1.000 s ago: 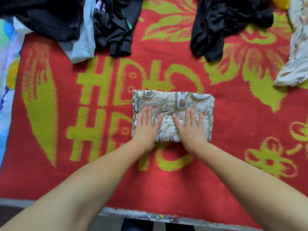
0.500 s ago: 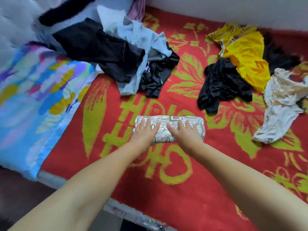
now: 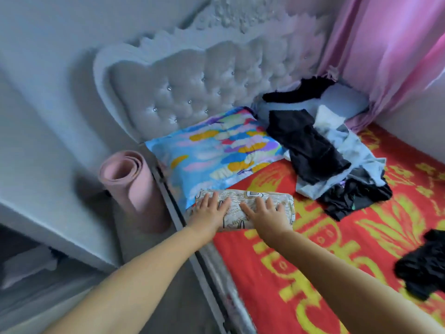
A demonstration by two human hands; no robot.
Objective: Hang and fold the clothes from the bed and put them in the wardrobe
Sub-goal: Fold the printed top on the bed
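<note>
One garment is folded: your left hand (image 3: 209,214) and right hand (image 3: 266,216) lie flat, fingers straight, on the patterned bundle (image 3: 245,210) beside the pillow (image 3: 216,150). Unfolded clothes (image 3: 320,150) on the bed (image 3: 337,249) remain; nothing has reached a wardrobe.

Beige letter-print folded garment (image 3: 250,201), red-yellow blanket (image 3: 325,273), blue multicoloured pillow (image 3: 216,150), pink mat (image 3: 130,186)
</note>
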